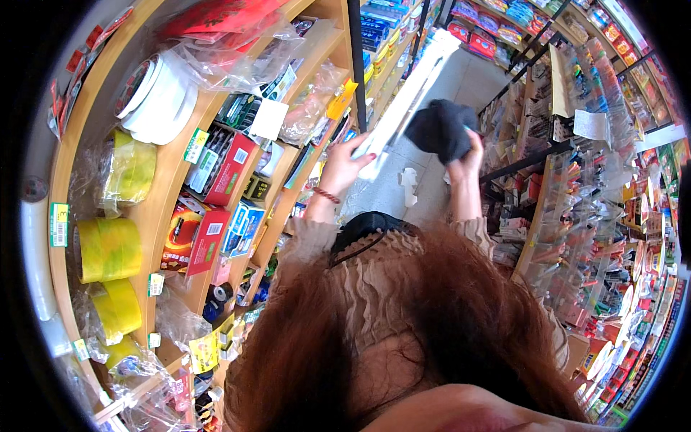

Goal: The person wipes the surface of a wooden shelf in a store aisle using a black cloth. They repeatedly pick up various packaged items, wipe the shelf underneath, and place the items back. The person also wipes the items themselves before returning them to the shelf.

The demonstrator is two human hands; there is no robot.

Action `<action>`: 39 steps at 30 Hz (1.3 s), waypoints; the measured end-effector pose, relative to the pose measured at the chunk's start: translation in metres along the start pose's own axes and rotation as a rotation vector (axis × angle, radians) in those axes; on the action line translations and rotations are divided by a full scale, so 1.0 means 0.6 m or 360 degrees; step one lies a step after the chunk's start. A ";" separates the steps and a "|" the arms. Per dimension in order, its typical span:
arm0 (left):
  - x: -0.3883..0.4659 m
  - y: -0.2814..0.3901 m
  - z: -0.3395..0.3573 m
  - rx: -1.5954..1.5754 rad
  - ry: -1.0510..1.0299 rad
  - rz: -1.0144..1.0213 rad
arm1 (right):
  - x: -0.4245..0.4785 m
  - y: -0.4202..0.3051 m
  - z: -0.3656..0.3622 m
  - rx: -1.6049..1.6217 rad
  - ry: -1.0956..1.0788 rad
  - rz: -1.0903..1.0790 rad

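Note:
A long white object (405,97), overexposed and perhaps a lamp tube or a strip, stretches away from me over the aisle. My left hand (348,167), with a braided red bracelet at the wrist, grips its near end between thumb and fingers. In my right hand (465,154) is a bunched black cloth (444,129), held up close to the right side of the white object. Whether cloth and white object touch, I cannot tell. The cloth hides part of my right fingers.
Wooden shelves on the left bear rolls of yellow tape (110,249), white rolls (162,102), red boxes (227,170) and plastic bags. Racks of small packaged goods (572,227) line the right side. A torn white piece (408,186) lies on the tiled floor (397,162). A black bag (367,229) is at my waist.

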State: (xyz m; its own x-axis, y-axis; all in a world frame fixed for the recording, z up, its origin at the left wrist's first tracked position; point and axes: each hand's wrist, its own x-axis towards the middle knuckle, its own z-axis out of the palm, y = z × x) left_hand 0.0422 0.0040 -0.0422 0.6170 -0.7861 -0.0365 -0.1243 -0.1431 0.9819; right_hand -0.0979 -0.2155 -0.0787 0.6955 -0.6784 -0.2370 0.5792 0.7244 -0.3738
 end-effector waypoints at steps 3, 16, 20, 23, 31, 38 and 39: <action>0.004 0.018 0.070 0.0145 0.0018 0.0286 | -0.006 0.064 0.059 -0.0178 0.0004 0.0097; -0.006 -0.016 0.069 -0.0240 0.0259 0.0302 | -0.053 0.097 0.094 -0.0843 -0.0306 -0.0015; -0.012 0.008 0.065 -0.0892 0.0297 0.0192 | -0.067 0.069 0.097 -0.0671 -0.0376 0.0138; 0.002 0.020 0.067 -0.0683 0.0372 0.0294 | -0.075 0.065 0.103 -0.0851 -0.0548 0.0173; 0.008 0.055 0.078 0.0454 0.0310 0.0471 | -0.084 0.074 0.136 -0.1241 -0.0254 -0.0145; 0.022 0.050 0.028 -0.0104 0.0336 0.0374 | -0.061 0.028 0.086 -0.1930 -0.0450 -0.0561; 0.035 0.048 0.029 -0.0129 0.0368 0.0432 | -0.064 0.027 0.086 -0.1984 -0.0501 -0.0577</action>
State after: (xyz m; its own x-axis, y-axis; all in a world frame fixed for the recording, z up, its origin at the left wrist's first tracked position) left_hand 0.0380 -0.0269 -0.0181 0.7304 -0.6309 0.2615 -0.2514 0.1076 0.9619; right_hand -0.0932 -0.1711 -0.0294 0.7514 -0.6282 0.2018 0.0954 -0.1993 -0.9753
